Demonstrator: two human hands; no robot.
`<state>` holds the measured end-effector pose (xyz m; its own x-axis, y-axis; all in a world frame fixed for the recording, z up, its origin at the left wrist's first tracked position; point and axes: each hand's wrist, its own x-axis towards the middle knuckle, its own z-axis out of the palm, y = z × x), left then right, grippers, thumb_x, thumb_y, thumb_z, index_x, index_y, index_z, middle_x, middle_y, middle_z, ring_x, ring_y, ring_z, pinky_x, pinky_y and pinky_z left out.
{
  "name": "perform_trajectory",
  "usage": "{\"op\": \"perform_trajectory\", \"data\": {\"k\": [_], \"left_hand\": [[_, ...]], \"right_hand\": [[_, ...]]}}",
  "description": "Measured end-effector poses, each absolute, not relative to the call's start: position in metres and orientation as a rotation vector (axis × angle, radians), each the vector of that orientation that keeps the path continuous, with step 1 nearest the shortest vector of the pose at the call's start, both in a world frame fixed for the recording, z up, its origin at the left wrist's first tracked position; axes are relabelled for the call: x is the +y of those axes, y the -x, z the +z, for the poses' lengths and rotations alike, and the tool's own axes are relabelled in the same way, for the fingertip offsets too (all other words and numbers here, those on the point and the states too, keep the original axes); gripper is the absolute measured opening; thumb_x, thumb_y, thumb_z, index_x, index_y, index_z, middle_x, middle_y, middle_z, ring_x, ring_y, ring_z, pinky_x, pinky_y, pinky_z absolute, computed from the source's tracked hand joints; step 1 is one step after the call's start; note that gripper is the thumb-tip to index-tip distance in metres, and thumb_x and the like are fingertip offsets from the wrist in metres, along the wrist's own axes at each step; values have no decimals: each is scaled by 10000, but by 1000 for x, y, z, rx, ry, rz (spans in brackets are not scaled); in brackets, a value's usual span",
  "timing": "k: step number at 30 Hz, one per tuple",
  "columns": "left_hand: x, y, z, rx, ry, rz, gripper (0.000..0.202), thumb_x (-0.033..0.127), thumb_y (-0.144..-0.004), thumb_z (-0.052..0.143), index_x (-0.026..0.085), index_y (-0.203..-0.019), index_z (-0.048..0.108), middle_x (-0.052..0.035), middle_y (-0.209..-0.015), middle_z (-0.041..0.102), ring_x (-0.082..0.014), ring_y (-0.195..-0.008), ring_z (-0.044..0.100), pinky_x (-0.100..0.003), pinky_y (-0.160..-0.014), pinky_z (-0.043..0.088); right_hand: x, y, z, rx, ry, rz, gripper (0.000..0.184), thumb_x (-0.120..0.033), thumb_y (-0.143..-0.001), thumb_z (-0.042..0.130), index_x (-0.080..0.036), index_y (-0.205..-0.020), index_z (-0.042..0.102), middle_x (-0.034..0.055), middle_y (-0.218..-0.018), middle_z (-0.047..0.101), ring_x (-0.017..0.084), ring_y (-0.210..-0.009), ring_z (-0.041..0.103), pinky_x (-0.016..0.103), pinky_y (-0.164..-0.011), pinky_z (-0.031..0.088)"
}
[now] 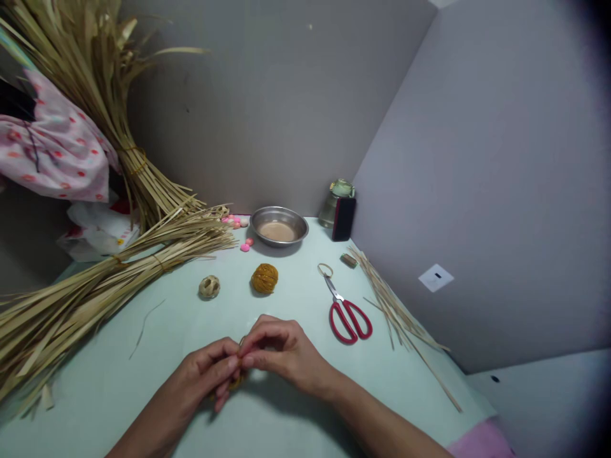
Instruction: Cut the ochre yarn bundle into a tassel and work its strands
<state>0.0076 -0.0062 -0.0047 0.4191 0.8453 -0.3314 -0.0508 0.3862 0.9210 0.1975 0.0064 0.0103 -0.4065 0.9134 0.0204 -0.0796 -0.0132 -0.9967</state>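
Low over the table, my left hand and my right hand meet fingertip to fingertip. Both are closed in a pinch on a small piece of ochre cord, part of which shows under the left fingers; most of it is hidden. Beyond the hands sits a wound ball of ochre cord. To its left lies a small woven straw ball with holes in it. Red-handled scissors lie to the right of my right hand, their tips by a thin straw ring.
Bundles of dry straw spread along the left side. At the back stand a metal bowl of cloudy liquid, pink pieces, a jar and a dark phone. Loose straw strips lie by the right wall.
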Motion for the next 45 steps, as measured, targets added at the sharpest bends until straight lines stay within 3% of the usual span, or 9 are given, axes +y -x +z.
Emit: {"op": "perform_trajectory", "data": {"k": [9,14,17,22,29,34,40,45], "left_hand": [[-10,-4,-9,904,-972,700,341,544,-877,662,220,-783,711,5,-689,593,-183,-679,552,-288,-699,451],[-6,1,-15,833,-1099,635,255,452,-883,696,203,-838,732,18,-716,578,-152,-640,556,-273,-647,432],[-5,2,-15,822,-1089,670,229,430,-894,693,205,-864,716,26,-737,573,-136,-640,564,-266,-648,445],[-7,-1,-19,755,-1003,771,277,472,-869,721,241,-984,621,46,-746,581,-122,-615,539,-254,-582,497],[-7,-8,-39,716,-1056,811,332,473,-882,696,279,-986,448,85,-688,608,-61,-424,458,-163,-372,442],[-8,-13,-51,854,-1114,868,280,348,-869,670,283,-972,418,82,-747,599,-62,-403,466,-154,-302,422],[-9,-16,-41,1003,-1183,874,262,302,-850,656,271,-1020,458,75,-787,570,-74,-453,503,-178,-351,449],[-8,-16,-30,1042,-1207,899,282,357,-830,692,245,-1002,498,57,-790,587,-93,-500,553,-219,-425,491]], "right_hand": [[1,-201,17,-1671,953,1325,222,-406,-822,804,-186,-849,790,23,-856,599,159,-808,583,293,-770,489],[-2,-204,21,-1809,940,1199,143,-319,-873,745,-182,-885,782,28,-873,590,162,-839,577,295,-764,470],[-3,-203,21,-1665,939,1356,197,-355,-853,774,-169,-915,758,23,-889,595,156,-838,586,298,-792,473],[1,-198,10,-1323,931,1730,453,-455,-763,848,-171,-1070,671,12,-889,630,141,-816,575,282,-772,447],[3,-192,-5,-1260,998,1814,516,-523,-646,900,-153,-904,650,-2,-787,638,119,-692,553,264,-676,408],[2,-191,-8,-1290,1082,1721,500,-519,-622,909,-148,-846,659,-20,-736,606,104,-649,507,244,-618,372],[4,-195,-4,-1373,1176,1796,420,-490,-672,868,-136,-732,650,-49,-579,545,78,-541,419,233,-535,288],[1,-195,0,-1387,1171,1638,237,-297,-695,809,-144,-699,628,-74,-579,483,64,-552,363,226,-544,275]]}}
